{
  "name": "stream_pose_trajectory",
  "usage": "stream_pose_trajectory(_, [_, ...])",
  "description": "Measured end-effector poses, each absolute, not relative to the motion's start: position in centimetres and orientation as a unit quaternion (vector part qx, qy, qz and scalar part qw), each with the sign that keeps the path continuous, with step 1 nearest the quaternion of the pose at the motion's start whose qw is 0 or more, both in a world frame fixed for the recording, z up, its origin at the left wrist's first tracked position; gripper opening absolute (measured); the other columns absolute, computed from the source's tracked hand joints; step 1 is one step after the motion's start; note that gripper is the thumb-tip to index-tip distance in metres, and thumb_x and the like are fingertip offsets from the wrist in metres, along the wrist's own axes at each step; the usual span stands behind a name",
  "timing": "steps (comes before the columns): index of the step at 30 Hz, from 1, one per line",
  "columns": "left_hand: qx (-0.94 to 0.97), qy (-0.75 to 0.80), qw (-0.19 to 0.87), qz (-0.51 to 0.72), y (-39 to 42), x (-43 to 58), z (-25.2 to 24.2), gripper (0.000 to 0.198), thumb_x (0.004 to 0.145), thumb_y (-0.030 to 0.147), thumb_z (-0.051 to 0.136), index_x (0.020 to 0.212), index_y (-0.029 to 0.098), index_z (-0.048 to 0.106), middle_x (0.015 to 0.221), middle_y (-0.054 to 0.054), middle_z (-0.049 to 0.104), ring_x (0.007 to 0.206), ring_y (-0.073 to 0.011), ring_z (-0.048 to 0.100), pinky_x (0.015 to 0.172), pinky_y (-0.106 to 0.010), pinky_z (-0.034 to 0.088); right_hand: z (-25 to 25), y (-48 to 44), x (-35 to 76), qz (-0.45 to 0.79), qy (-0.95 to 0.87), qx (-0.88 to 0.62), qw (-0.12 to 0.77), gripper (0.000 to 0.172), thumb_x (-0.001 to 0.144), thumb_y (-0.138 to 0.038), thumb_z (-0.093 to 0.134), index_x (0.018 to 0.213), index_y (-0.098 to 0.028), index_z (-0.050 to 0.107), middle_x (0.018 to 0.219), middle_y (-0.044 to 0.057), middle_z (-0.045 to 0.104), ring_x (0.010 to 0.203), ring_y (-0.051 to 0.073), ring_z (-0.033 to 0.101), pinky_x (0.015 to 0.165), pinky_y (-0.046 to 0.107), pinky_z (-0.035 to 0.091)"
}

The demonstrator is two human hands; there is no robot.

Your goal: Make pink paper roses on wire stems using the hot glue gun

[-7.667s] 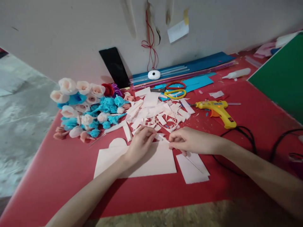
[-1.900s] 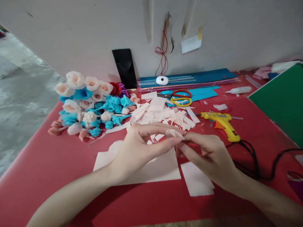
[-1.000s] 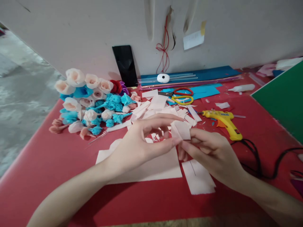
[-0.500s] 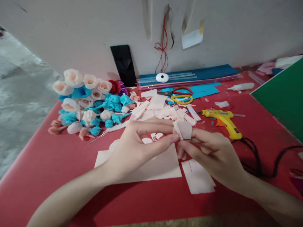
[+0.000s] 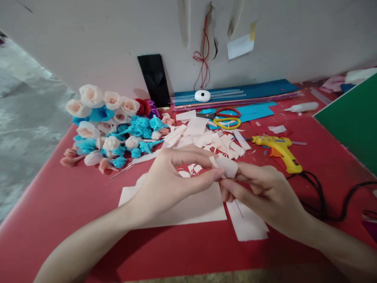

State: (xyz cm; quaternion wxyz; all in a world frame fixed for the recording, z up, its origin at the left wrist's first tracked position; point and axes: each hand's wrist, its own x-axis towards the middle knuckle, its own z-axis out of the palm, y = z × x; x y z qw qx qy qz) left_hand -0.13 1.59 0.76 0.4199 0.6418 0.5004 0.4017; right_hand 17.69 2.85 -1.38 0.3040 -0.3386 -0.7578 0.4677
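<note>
A small pale pink paper piece (image 5: 228, 167) is held up between my two hands above the table. Thumb and fingers of my left hand (image 5: 179, 173) pinch its left edge, where a narrow folded strip stands up. My right hand (image 5: 259, 188) grips the lower right of the same piece, its fingers closed. A thin dark wire (image 5: 239, 209) shows below the right fingers, over a pale paper rectangle (image 5: 250, 228). Under my left hand lies a larger pale paper sheet (image 5: 188, 212).
Behind the hands are pale paper scraps (image 5: 200, 137), scissors (image 5: 226, 118) with red and yellow handles, and a yellow glue gun (image 5: 278, 151) with a black cable. Crepe-paper flowers (image 5: 112, 133) fill the left. A black phone (image 5: 153, 80) leans on the wall; a green board (image 5: 350, 125) stands right.
The paper piece has turned and tilted between my fingers, and its folded strip now stands out at the left. The thin wire below has shifted a little. Both hands stay nearly in place.
</note>
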Motion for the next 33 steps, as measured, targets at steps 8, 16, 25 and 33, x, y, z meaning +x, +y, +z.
stream_pose_trajectory(8, [0.638,0.500,0.424,0.405,1.7,0.0,0.3,0.007,0.073,0.018,0.067,0.067,0.015,0.070,0.078,-0.002,0.070,0.076,-0.0133,0.063,0.068,-0.023,0.047,-1.7,2.7,17.8,0.459,-0.758,-0.345,0.309,0.022,0.085,-0.017,0.048,0.066,-0.012,0.058,0.055,0.000,0.059,0.050,0.007,0.055,0.047,0.016,0.041])
stream_pose_trajectory(16, [0.642,0.492,0.438,0.394,1.6,-0.2,0.3,0.008,0.075,0.019,0.065,0.069,0.017,0.070,0.079,-0.002,0.069,0.077,-0.0154,0.063,0.071,-0.027,0.046,-1.8,2.7,17.7,0.463,-0.752,-0.348,0.315,0.023,0.084,-0.016,0.048,0.064,-0.012,0.059,0.056,0.001,0.060,0.051,0.008,0.057,0.049,0.016,0.044])
stream_pose_trajectory(25, [0.615,0.440,0.484,0.440,1.8,-0.7,-0.5,0.016,0.082,0.020,0.059,0.087,0.027,0.072,0.107,0.001,0.067,0.102,-0.0171,0.059,0.087,-0.026,0.046,-1.0,3.0,17.9,0.534,-0.693,-0.338,0.347,0.021,0.084,-0.017,0.050,0.066,-0.013,0.060,0.053,0.001,0.061,0.047,0.007,0.056,0.046,0.013,0.045])
stream_pose_trajectory(33, [0.619,0.416,0.493,0.449,1.9,-0.1,-0.8,0.011,0.076,0.018,0.066,0.080,0.025,0.074,0.087,-0.001,0.066,0.082,-0.0141,0.060,0.079,-0.027,0.047,-0.7,2.8,18.1,0.537,-0.688,-0.334,0.356,0.018,0.083,-0.014,0.050,0.068,-0.012,0.059,0.053,0.000,0.061,0.048,0.007,0.057,0.047,0.013,0.045])
